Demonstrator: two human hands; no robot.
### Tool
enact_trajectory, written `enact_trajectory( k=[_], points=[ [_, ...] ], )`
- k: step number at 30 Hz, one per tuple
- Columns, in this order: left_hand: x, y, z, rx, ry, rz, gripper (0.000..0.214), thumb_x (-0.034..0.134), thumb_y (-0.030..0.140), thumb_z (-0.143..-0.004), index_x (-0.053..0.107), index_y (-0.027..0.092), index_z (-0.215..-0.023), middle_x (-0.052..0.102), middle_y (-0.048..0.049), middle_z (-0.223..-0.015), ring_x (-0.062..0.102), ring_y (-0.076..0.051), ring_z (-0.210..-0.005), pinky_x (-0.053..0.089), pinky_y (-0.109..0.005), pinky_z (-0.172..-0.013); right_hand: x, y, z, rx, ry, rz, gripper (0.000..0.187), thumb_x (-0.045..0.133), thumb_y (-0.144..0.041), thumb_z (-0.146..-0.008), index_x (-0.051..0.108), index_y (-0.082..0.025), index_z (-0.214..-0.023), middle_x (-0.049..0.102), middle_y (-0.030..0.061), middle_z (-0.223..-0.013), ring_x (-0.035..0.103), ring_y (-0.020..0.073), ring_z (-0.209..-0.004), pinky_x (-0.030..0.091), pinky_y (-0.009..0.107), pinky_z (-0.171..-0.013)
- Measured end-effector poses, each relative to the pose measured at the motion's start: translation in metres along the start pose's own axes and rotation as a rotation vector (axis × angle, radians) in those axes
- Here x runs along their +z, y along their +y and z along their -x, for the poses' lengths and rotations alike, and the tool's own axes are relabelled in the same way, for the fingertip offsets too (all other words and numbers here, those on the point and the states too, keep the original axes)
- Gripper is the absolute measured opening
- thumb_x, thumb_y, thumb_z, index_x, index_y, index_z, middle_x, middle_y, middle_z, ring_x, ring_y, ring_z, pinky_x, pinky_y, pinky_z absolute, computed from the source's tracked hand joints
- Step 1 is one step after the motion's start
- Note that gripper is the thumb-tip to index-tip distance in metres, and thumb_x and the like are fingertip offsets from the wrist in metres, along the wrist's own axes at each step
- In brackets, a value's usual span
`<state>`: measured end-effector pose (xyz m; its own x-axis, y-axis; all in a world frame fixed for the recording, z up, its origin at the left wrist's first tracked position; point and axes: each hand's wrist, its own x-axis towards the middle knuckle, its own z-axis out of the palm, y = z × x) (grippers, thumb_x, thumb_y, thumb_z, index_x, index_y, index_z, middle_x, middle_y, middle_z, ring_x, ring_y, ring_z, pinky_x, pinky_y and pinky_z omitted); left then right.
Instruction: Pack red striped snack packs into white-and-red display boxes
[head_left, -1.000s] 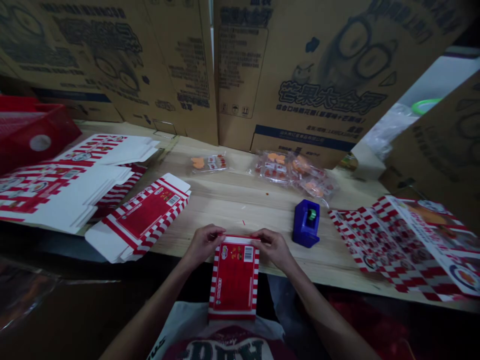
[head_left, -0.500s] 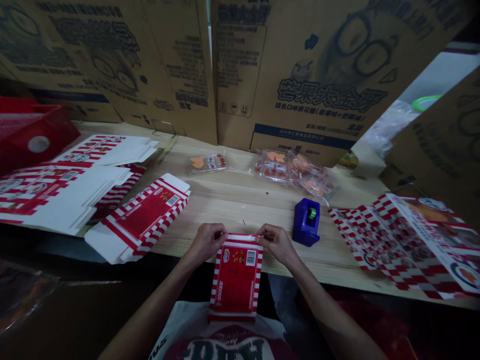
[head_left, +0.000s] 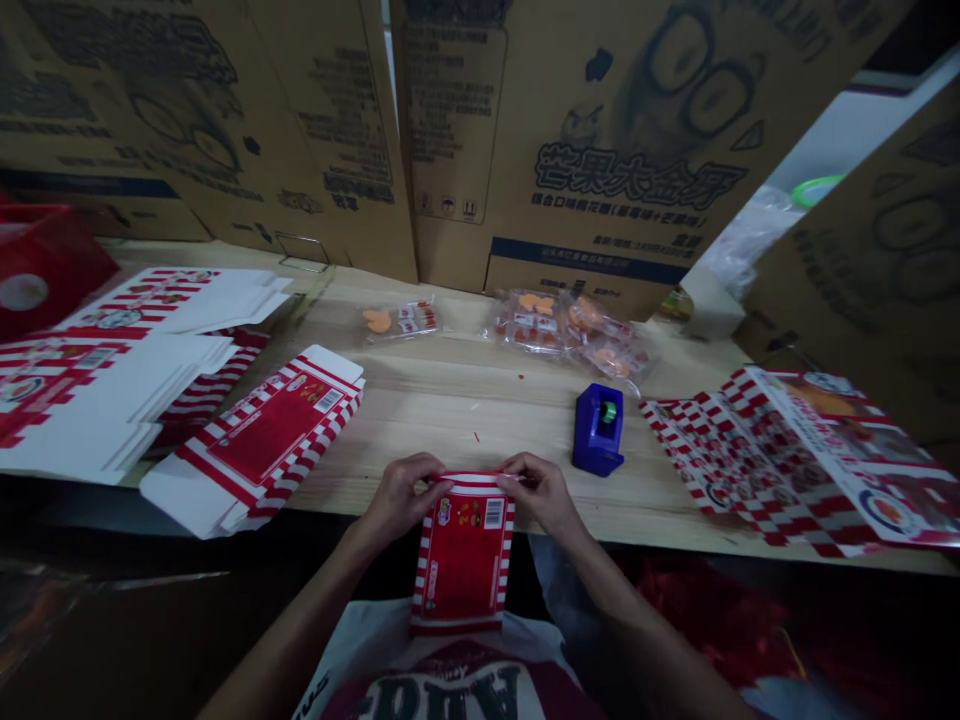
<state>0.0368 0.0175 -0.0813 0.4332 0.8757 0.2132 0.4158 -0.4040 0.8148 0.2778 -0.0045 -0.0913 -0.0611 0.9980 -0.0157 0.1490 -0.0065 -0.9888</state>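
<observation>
A red and white striped carton point(head_left: 465, 560) stands between my hands at the table's front edge, its lower end against my shirt. My left hand point(head_left: 405, 492) pinches the carton's top left corner. At the top right corner, my right hand point(head_left: 541, 492) is closed on it the same way, thumb and fingers together. A white band with red edges runs along the carton's top between the two hands. Beyond my right hand stands a blue tape dispenser point(head_left: 598, 432) with a green roll. To the left lies a stack of flattened cartons point(head_left: 277, 425) with the same print.
More flat cartons point(head_left: 112, 400) lie at the far left by a red bin point(head_left: 52, 265). Clear packets of orange pieces point(head_left: 536, 320) sit at the back, with a single packet point(head_left: 401, 318) to their left. Finished-looking striped cartons point(head_left: 795, 460) stand at right. Large cardboard boxes point(head_left: 570, 240) wall the back.
The whole view has shifted slightly, so the table things sit further left. Both hands still grip the carton's top corners, with the fingers bent a little more over its edge.
</observation>
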Motion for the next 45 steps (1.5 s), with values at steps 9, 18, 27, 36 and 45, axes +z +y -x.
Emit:
enact_trajectory(
  k=[9, 18, 27, 36, 45],
  points=[
    [-0.002, 0.005, -0.003, -0.008, -0.007, -0.019, 0.012, 0.061, 0.028, -0.086, 0.067, 0.018, -0.081, 0.067, -0.0056, -0.079, 0.061, -0.017, -0.073, 0.044, -0.026, -0.069, -0.002, -0.022, -0.029, -0.117, -0.157, 0.301, 0.037, 0.074, -0.042, -0.072, 0.053, -0.018, -0.055, 0.048, -0.0040, -0.054, 0.041, 0.0093, -0.052, 0.031, 0.022, -0.048],
    [-0.006, -0.002, -0.001, -0.025, 0.039, 0.065, 0.013, 0.061, 0.027, -0.085, 0.068, 0.018, -0.078, 0.066, -0.0050, -0.077, 0.059, -0.016, -0.071, 0.044, -0.025, -0.065, -0.008, -0.010, -0.013, 0.002, -0.100, -0.045, 0.026, 0.073, -0.045, -0.074, 0.071, -0.020, -0.076, 0.072, 0.0051, -0.079, 0.065, 0.0186, -0.072, 0.050, 0.029, -0.066],
    [-0.002, -0.005, 0.001, -0.059, 0.068, 0.130, 0.014, 0.060, 0.027, -0.085, 0.071, 0.018, -0.086, 0.064, -0.0045, -0.077, 0.060, -0.015, -0.072, 0.045, -0.024, -0.064, 0.002, 0.003, 0.011, -0.128, 0.020, -0.001, 0.015, 0.069, -0.036, -0.080, 0.069, -0.021, -0.078, 0.071, 0.0076, -0.091, 0.066, 0.0216, -0.087, 0.053, 0.034, -0.078],
    [0.019, -0.012, 0.013, -0.360, 0.114, 0.629, 0.019, 0.069, 0.033, -0.079, 0.068, 0.019, -0.090, 0.068, -0.0051, -0.091, 0.064, -0.019, -0.083, 0.052, -0.027, -0.071, -0.025, 0.005, 0.030, -0.245, 0.394, 0.238, 0.018, 0.063, -0.030, -0.084, 0.066, -0.023, -0.100, 0.063, 0.0103, -0.114, 0.060, 0.0230, -0.104, 0.052, 0.033, -0.078],
    [0.022, -0.010, 0.009, -0.383, 0.129, 0.656, 0.020, 0.072, 0.036, -0.075, 0.067, 0.019, -0.084, 0.068, -0.0029, -0.084, 0.062, -0.017, -0.074, 0.051, -0.024, -0.063, -0.117, 0.039, 0.011, 0.015, 0.922, 0.309, 0.030, 0.067, -0.047, -0.073, 0.068, -0.017, -0.073, 0.061, 0.0044, -0.074, 0.053, 0.0173, -0.064, 0.044, 0.030, -0.061]
  ],
)
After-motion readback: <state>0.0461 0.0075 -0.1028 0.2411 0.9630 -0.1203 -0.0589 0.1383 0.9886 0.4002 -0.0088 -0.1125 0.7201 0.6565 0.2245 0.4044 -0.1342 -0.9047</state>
